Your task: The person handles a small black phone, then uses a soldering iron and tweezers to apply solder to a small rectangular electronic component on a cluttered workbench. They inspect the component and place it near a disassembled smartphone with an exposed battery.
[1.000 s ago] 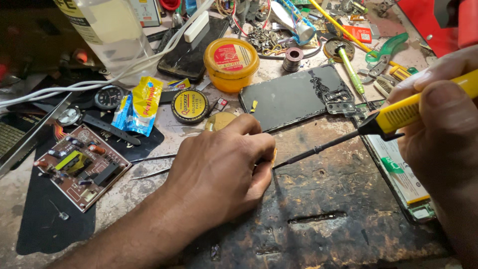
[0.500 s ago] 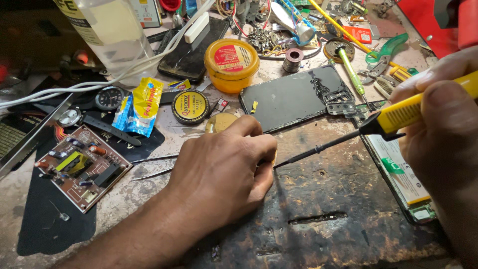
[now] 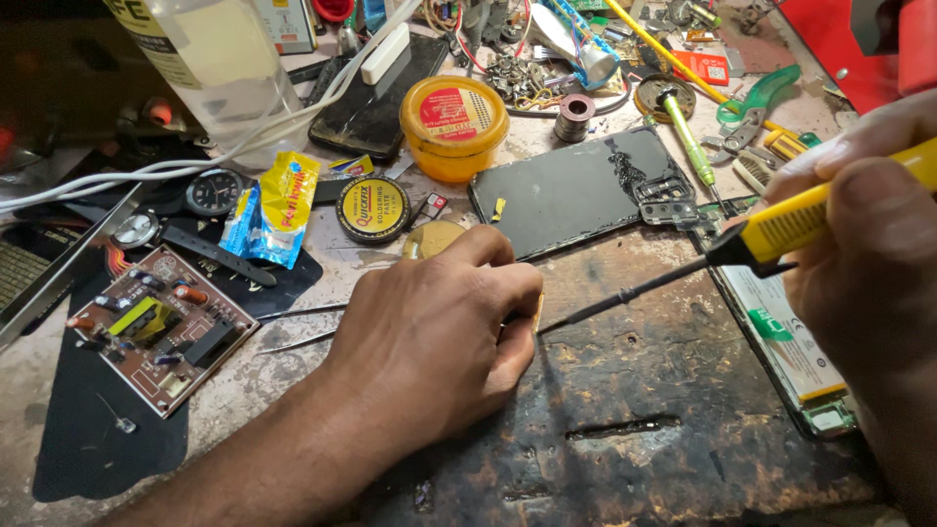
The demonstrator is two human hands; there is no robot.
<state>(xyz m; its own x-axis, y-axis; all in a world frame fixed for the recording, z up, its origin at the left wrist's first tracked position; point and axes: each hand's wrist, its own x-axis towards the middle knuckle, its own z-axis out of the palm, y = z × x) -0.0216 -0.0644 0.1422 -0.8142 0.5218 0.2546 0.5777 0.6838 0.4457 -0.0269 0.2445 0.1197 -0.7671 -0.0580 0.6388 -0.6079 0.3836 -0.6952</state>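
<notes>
While right grip (image 3: 869, 254) holds soldering iron (image 3: 683, 273), tip beside left hand (image 3: 439, 342)

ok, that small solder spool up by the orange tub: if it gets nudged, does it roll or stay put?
The solder spool seems to stand on its flat end, hole up, so a nudge would probably slide it, not roll it. Wound metal suggests it is heavy for its size. Knocked onto its side it could roll, though the orange tub and nearby clutter would likely stop it.

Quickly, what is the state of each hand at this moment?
Left hand: curled closed on the scorched wooden board; what it pinches cannot be told.
Right hand: closed, holding the yellow soldering iron, tip near the left fingers.
</notes>
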